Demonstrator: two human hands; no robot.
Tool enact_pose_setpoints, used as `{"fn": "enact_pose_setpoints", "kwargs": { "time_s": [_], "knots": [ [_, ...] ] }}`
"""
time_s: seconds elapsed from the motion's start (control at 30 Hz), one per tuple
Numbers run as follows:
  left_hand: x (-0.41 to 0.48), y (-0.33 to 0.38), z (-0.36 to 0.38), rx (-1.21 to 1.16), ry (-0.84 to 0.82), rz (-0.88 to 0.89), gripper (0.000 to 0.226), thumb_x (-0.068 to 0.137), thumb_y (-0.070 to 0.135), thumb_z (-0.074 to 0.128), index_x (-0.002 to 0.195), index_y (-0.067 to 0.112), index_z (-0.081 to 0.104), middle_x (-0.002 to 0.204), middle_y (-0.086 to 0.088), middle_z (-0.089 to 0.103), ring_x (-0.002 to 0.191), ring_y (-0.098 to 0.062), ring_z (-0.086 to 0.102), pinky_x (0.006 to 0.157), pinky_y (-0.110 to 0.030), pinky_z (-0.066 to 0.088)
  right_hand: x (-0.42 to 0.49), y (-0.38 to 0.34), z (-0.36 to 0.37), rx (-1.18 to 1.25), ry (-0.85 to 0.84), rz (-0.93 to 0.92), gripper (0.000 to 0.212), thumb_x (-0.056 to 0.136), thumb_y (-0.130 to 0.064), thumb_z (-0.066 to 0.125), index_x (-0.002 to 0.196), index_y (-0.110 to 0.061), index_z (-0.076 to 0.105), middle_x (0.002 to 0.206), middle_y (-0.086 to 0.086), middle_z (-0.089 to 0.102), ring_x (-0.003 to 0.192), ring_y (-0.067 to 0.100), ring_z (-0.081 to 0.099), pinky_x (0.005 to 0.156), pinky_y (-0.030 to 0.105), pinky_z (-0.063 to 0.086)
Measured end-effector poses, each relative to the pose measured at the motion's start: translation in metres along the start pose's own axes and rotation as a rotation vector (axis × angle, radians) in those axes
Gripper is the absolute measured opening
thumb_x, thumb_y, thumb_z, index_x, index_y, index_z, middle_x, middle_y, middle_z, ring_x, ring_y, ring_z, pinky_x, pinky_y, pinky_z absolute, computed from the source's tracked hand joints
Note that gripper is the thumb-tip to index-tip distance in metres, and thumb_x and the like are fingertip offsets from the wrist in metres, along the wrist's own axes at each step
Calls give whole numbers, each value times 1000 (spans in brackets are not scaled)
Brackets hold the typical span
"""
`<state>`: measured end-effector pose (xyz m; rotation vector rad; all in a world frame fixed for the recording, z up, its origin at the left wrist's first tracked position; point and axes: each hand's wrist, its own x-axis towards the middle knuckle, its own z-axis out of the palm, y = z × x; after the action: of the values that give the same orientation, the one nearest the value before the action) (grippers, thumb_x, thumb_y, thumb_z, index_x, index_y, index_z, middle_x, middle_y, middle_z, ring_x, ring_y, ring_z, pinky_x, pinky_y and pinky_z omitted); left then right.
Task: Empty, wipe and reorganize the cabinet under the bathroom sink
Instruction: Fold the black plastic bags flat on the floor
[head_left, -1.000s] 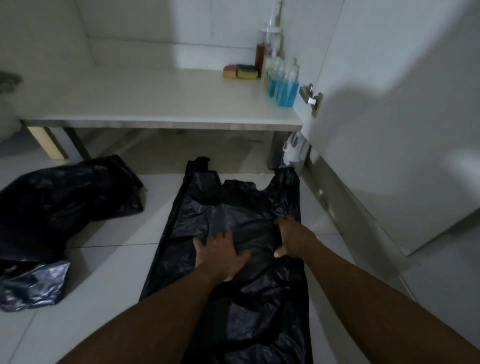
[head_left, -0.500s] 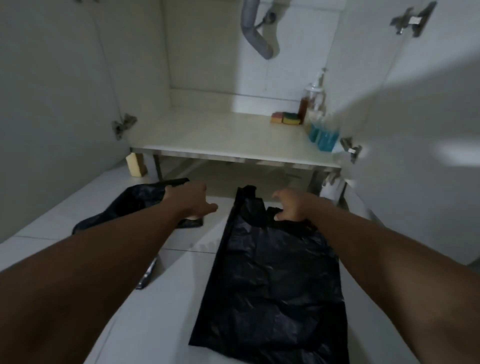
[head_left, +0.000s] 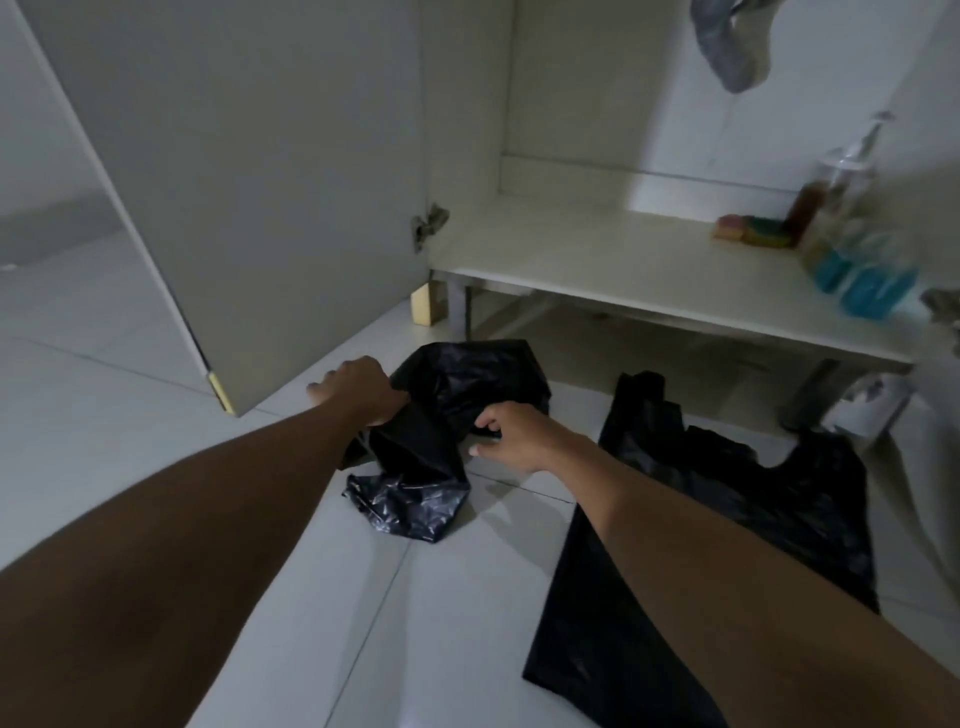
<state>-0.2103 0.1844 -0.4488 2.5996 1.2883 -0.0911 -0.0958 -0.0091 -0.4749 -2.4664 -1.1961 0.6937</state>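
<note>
- The left hand (head_left: 358, 387) lies knuckles-up at the left edge of a crumpled black plastic bag (head_left: 457, 379), its fingers curled and a bunched fold of the plastic gripped at the thumb side.
- The right hand (head_left: 514, 434) is on the same bag's right side, its fingers (head_left: 488, 422) curled over a fold and the thumb lying lower, near the floor.
- The two hands are apart, with the middle of the bag between them; both forearms reach in from the bottom of the view.
- The crumpled bag lies on the pale tiled floor (head_left: 156, 364), just in front of the open cabinet, and its shiny lower end trails toward the camera.
- A second black plastic bag with handle loops (head_left: 675, 545) lies spread flat on the tiles to the right, apart from the first and partly covered by the right forearm.
- The cabinet's white bottom shelf (head_left: 597, 254) stands on legs above the floor.
- At its back right corner are small yellow and green sponges (head_left: 748, 231), a clear pump bottle with amber liquid (head_left: 826, 192) and clear bottles of blue liquid (head_left: 862, 283), all blurred.
- The grey left cabinet door (head_left: 249, 182) stands open, with a metal hinge (head_left: 428, 226) at its inner edge.
- A grey drain pipe (head_left: 727, 47) hangs above the shelf.
</note>
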Motion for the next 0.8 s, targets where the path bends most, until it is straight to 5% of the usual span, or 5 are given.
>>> {"fn": "enact_pose_setpoints", "kwargs": {
  "time_s": [0.17,0.37,0.5,0.63,0.8],
  "knots": [
    [20,-15,15,-140,-8,-67,34,74,30,70,100,10,63,100,-10,65,89,-32,63,91,-53,50,22,-34,38,127,64,-39,67,76,-52,75,132,-21,54,129,3,60,116,21,59,96,36,50],
    [27,-12,4,-303,6,83,57,72,56,74,95,5,68,104,-12,67,98,-31,64,85,-40,54,27,-53,50,49,286,-1,19,88,-30,69,98,-15,64,97,7,68,94,29,66,74,34,53],
    [27,-6,-9,-586,155,49,55,52,70,70,81,24,64,93,-2,68,98,-28,64,88,-45,54,26,-61,30,163,444,24,24,85,-31,72,76,-17,54,76,0,61,73,22,61,62,30,45],
    [8,13,-39,-773,275,169,23,84,32,76,80,16,60,77,-1,62,76,-19,60,58,-23,46,22,-66,1,139,511,6,18,93,-28,62,81,-15,57,82,4,64,75,22,61,61,30,44],
    [-17,32,-64,-807,460,308,12,73,9,74,76,17,65,76,-1,66,75,-16,62,69,-20,52,18,-71,-15,713,124,119,29,96,-18,50,124,-17,53,118,9,62,91,22,66,62,32,57]
  ]
}}
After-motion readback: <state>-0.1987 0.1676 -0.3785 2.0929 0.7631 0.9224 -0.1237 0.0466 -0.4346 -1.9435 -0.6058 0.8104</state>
